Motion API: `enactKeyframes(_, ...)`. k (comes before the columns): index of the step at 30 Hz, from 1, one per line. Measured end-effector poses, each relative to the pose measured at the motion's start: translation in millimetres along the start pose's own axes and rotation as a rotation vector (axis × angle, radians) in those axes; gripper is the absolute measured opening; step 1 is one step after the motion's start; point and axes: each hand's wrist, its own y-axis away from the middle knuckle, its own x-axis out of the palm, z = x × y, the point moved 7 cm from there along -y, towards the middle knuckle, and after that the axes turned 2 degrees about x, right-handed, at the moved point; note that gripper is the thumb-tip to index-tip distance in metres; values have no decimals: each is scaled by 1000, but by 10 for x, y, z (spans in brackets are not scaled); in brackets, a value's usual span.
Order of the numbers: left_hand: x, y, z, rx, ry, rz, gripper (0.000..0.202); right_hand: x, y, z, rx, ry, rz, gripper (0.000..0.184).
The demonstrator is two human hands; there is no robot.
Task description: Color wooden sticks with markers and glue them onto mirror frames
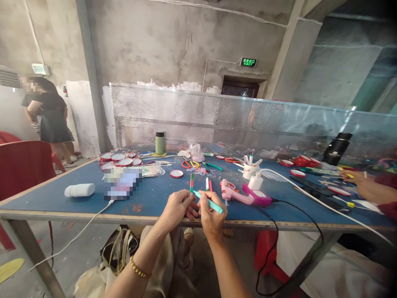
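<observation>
My left hand (177,207) pinches a narrow strip (192,182) upright near the table's front edge; green and red sections show on it. In my right hand (211,217) is a turquoise marker (214,205), its tip pointing left at the lower part of the strip. Whether the tip touches the strip I cannot tell. Just beyond my hands lie a white marker (207,183) and a red marker (211,186). To their right a pink glue gun (237,195) rests by a magenta holder (259,198).
On the blue table (149,198) stand a white cup of markers (249,171), a green bottle (159,143) and a white bottle (80,190). Round red-rimmed pieces (124,160) are piled at left. White and black cables cross the right side. A co-worker's hand (353,182) is far right.
</observation>
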Motion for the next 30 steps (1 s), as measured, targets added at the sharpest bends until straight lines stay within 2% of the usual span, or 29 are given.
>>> enactKeyframes(17, -13, -4, -29, 13, -23, -19, 43, 18, -15, 157, -151, 106, 39, 20)
enactKeyframes(30, -5, 2, -23, 16, -19, -17, 41, 4, -12, 150, -149, 99, 8, 19)
